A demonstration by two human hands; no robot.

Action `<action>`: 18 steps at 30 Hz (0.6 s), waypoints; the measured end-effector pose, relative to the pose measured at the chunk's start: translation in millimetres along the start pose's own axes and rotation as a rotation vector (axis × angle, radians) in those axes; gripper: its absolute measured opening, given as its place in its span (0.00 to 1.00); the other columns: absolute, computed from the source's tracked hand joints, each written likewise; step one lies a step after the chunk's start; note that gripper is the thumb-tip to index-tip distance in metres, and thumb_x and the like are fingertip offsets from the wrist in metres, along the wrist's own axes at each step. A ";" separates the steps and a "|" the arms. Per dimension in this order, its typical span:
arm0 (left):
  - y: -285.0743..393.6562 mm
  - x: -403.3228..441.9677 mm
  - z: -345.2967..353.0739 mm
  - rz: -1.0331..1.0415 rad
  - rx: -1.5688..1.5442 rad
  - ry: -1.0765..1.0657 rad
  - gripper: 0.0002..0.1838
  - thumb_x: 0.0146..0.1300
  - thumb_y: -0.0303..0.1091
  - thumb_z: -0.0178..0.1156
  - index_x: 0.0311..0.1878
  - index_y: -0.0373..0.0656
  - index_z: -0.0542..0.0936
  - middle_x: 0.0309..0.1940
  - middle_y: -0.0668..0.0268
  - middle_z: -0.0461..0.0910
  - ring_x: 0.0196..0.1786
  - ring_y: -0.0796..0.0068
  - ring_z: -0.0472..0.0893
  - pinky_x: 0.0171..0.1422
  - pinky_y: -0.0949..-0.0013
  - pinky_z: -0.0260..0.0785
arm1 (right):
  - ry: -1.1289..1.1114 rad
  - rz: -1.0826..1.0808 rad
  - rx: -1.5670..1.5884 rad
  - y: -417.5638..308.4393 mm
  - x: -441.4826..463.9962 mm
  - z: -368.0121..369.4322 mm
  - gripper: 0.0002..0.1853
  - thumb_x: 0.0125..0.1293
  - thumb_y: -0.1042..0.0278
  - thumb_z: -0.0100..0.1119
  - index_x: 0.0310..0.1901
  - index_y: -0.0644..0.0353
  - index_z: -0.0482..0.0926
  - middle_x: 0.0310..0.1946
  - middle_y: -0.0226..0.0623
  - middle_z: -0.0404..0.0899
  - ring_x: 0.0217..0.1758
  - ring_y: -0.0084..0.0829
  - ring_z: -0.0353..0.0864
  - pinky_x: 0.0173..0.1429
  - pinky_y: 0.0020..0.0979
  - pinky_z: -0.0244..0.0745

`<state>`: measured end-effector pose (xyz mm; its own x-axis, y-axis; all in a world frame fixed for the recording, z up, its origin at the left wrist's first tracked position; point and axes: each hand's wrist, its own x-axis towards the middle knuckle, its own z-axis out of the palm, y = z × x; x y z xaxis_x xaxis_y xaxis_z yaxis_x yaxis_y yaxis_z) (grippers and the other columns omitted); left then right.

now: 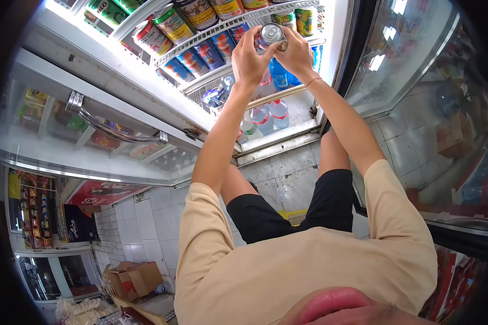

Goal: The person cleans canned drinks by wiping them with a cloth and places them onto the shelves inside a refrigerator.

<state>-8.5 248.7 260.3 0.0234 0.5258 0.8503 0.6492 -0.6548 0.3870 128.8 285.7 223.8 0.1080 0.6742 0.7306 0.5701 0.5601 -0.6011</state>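
Both hands meet on a drink can (271,34), held upright with its silver lid and pull tab facing me. My left hand (249,60) wraps its near left side, fingers closed. On the other side, my right hand (297,53) grips it too, a thin band around the wrist. My hands hide most of the can's side. Just beyond is a white wire shelf (217,33) with rows of cans, including a green and yellow can (173,24). Below it stand blue and orange cans (192,62).
Bottom shelves hold blue bottles (279,75) and clear water bottles (279,114). A glass door (401,59) swings out on the right; another with a metal handle (116,132) is at left. Cardboard boxes (138,279) lie on the tiled floor (282,168).
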 end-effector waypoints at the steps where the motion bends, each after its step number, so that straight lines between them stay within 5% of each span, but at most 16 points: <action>1: 1.2 4.2 -1.3 -0.012 0.066 -0.004 0.27 0.54 0.36 0.80 0.55 0.38 0.82 0.46 0.56 0.88 0.47 0.61 0.89 0.54 0.63 0.81 | -0.046 0.037 -0.073 -0.7 3.1 -0.1 0.30 0.54 0.56 0.76 0.60 0.47 0.81 0.48 0.39 0.86 0.49 0.47 0.87 0.50 0.46 0.83; 8: -10.9 18.0 1.1 -0.065 0.288 0.001 0.30 0.57 0.54 0.76 0.56 0.43 0.86 0.46 0.55 0.89 0.45 0.53 0.89 0.48 0.58 0.80 | -0.176 0.010 -0.204 -1.8 26.9 3.2 0.31 0.56 0.48 0.75 0.59 0.51 0.79 0.46 0.42 0.87 0.48 0.49 0.88 0.48 0.49 0.83; 15: -17.2 23.4 0.4 -0.054 0.237 -0.005 0.29 0.56 0.55 0.76 0.56 0.47 0.87 0.40 0.58 0.90 0.40 0.53 0.89 0.44 0.58 0.80 | -0.227 -0.036 -0.145 8.8 33.8 0.8 0.32 0.57 0.48 0.75 0.58 0.54 0.73 0.41 0.46 0.88 0.45 0.52 0.88 0.45 0.51 0.82; 18: -22.1 23.1 2.0 -0.071 0.288 -0.036 0.31 0.57 0.55 0.76 0.59 0.47 0.86 0.30 0.60 0.89 0.33 0.62 0.89 0.41 0.64 0.79 | -0.236 -0.084 -0.167 15.0 39.9 2.5 0.31 0.58 0.47 0.74 0.58 0.54 0.74 0.42 0.46 0.88 0.46 0.52 0.88 0.46 0.51 0.82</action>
<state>-20.8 276.4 270.6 -0.0060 0.5867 0.8098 0.8392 -0.4374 0.3232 139.6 322.2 243.2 -0.1261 0.7329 0.6686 0.6972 0.5449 -0.4658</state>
